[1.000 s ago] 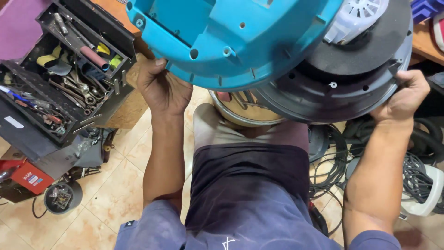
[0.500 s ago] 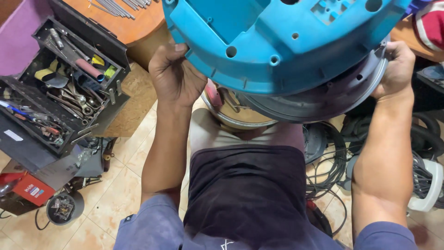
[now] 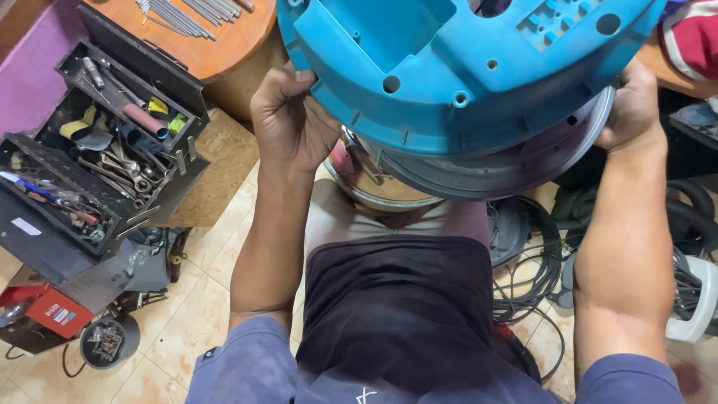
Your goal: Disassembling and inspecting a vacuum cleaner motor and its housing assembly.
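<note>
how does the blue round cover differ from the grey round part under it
The blue cover is bright turquoise plastic with moulded ribs, holes and recesses; the grey part is dull dark grey and shows only a smooth rim. The blue cover fills the view on top, while the grey part peeks out below it as a crescent. Both are round, stacked together, and gripped at the edges by the left hand and right hand.

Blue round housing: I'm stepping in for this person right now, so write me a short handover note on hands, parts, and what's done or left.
Left hand: fingers curled over the left rim of the blue round housing.
Right hand: gripping the right edge, at the dark grey disc under the housing.
Both parts are held up together over a metal drum at the knees.
Done: housing lifted, hollow side facing the camera.
Left: it is not yet set down. Open toolbox sits to the left.
</note>
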